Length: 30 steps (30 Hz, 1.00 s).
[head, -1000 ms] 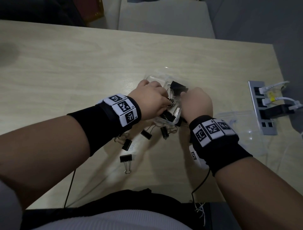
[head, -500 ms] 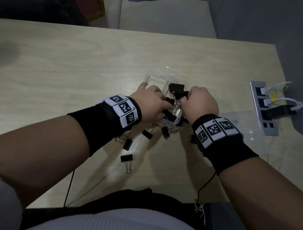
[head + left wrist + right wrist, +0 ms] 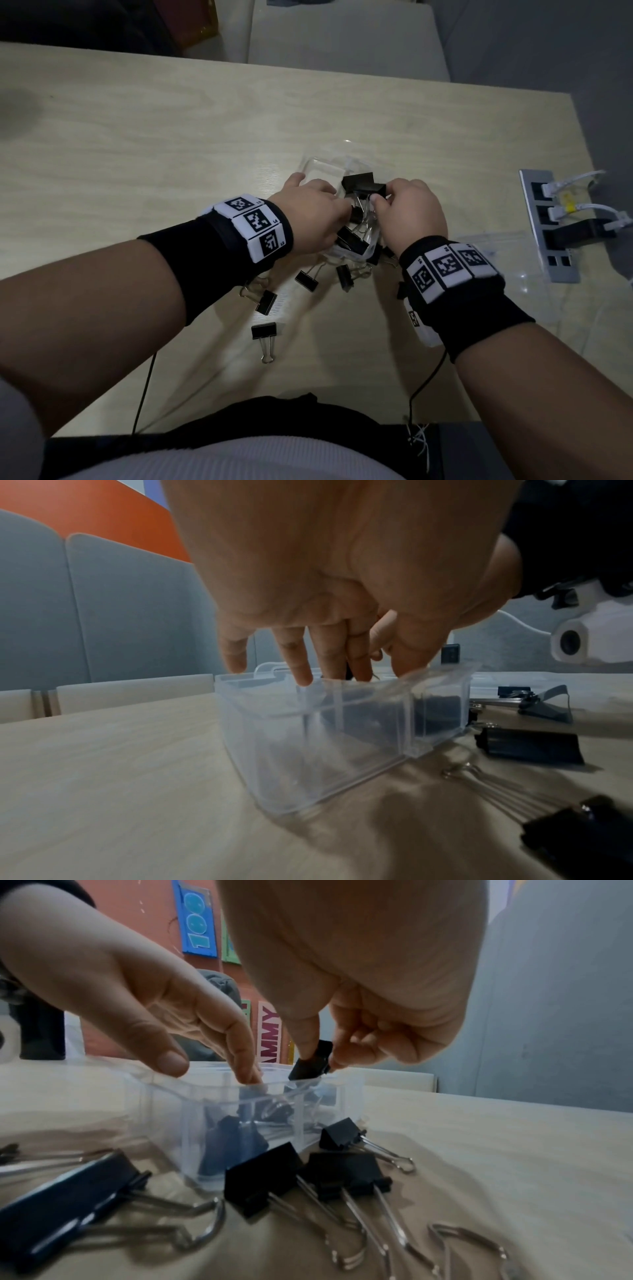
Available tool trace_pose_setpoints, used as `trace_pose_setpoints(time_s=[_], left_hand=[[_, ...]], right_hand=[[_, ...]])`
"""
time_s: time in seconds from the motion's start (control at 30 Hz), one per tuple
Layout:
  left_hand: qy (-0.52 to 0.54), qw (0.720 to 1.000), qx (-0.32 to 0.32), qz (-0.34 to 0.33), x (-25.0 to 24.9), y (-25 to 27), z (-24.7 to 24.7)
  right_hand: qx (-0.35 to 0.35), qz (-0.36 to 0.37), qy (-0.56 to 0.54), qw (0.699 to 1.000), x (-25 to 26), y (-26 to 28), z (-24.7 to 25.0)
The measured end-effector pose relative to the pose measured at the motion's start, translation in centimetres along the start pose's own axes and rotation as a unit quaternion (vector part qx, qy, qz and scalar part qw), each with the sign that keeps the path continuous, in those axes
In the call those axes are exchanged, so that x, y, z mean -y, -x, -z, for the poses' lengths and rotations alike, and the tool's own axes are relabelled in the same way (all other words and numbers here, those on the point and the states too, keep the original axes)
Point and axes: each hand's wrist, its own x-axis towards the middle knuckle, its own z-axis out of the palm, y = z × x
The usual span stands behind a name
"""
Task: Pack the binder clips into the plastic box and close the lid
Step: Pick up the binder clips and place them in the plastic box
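A clear plastic box (image 3: 321,167) stands on the wooden table with several black binder clips inside. My right hand (image 3: 376,197) pinches one black binder clip (image 3: 367,187) between thumb and fingers just above the box's rim; the right wrist view shows that clip (image 3: 311,1062) over the box (image 3: 171,1110). My left hand (image 3: 344,213) reaches into the box with straight fingers (image 3: 303,669), its thumb (image 3: 169,1060) at the near rim. Loose clips (image 3: 263,331) lie on the table in front of the box (image 3: 308,745), more of them (image 3: 263,1175) close to its near wall.
A grey power strip (image 3: 548,240) with white and black plugs lies at the table's right edge. A clear plastic sheet (image 3: 496,245) lies between it and my right wrist. Thin black cables (image 3: 145,387) hang over the near edge.
My right hand has come up and forward from the box's near side, carrying a black clip to just above the box. The left hand has stayed at the box.
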Motion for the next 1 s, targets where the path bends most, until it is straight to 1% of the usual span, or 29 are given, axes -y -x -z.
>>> trace_pose_setpoints(time_s=[0.13,0.23,0.33,0.4,0.47,0.67,0.77,0.87,0.93,1.0], left_hand=[[0.038,0.994,-0.098,0.027,-0.1,-0.4,0.1],[0.131,0.978,-0.149,0.068,-0.4,-1.2,0.6],[0.234,0.955,-0.162,0.088,-0.6,-1.6,0.8],[0.255,0.949,-0.165,0.083,-0.8,-1.7,0.8],[0.251,0.951,-0.161,0.084,-1.0,-1.7,0.8],[0.244,0.954,-0.146,0.097,-0.6,-1.3,0.6],[0.198,0.967,-0.125,0.100,-0.4,-1.2,0.5],[0.133,0.979,-0.119,0.097,-0.5,-1.2,0.4],[0.105,0.984,-0.111,0.095,-0.7,-1.2,0.4],[0.088,0.987,-0.100,0.093,-0.7,-1.2,0.3]], right_hand=[[-0.030,-0.006,-0.069,0.997,0.0,-0.2,0.2],[-0.038,-0.017,-0.160,0.986,0.2,0.2,0.4],[-0.032,-0.048,-0.252,0.966,0.6,0.7,0.4],[-0.021,-0.071,-0.305,0.950,0.9,0.9,0.4],[-0.006,-0.085,-0.326,0.942,1.1,1.0,0.4],[0.003,-0.111,-0.271,0.956,0.9,0.7,0.4],[0.015,-0.124,-0.222,0.967,0.6,0.4,0.1],[0.027,-0.111,-0.143,0.983,0.5,0.0,-0.4],[0.010,-0.098,-0.104,0.990,0.3,-0.2,-0.6],[-0.018,-0.099,-0.095,0.990,-0.1,0.0,-0.6]])
